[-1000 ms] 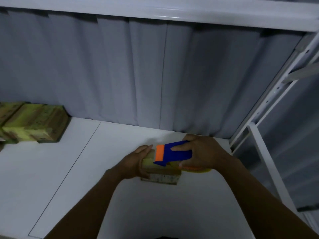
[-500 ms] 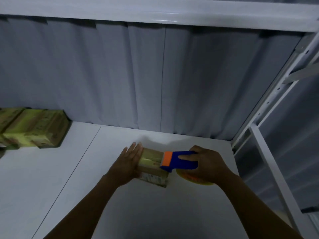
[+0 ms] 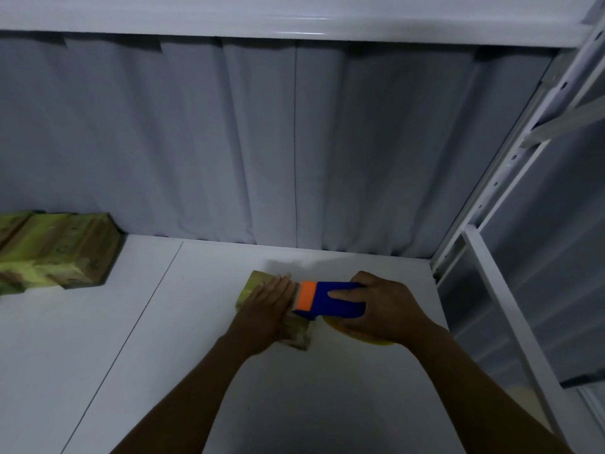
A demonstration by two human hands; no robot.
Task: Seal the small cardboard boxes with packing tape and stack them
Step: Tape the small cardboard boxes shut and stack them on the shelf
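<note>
A small cardboard box [image 3: 299, 334] lies on the white table [image 3: 196, 355] in the middle of the view. My left hand [image 3: 266, 306] lies flat on top of it, fingers straight, and covers most of its top. My right hand [image 3: 381, 309] grips a blue tape dispenser [image 3: 330, 301] with an orange front, whose head touches the right end of the box. A yellowish tape roll [image 3: 340, 329] shows below the dispenser, partly hidden by my right hand.
A stack of small cardboard boxes [image 3: 55, 253] stands at the left edge near the grey curtain [image 3: 294, 142]. A white metal rack frame [image 3: 491, 257] borders the table on the right. A white shelf beam [image 3: 294, 18] runs overhead.
My left hand has opened and moved from the box's left side onto its top. The dispenser has slid right along the box, from over its middle to its right end.
</note>
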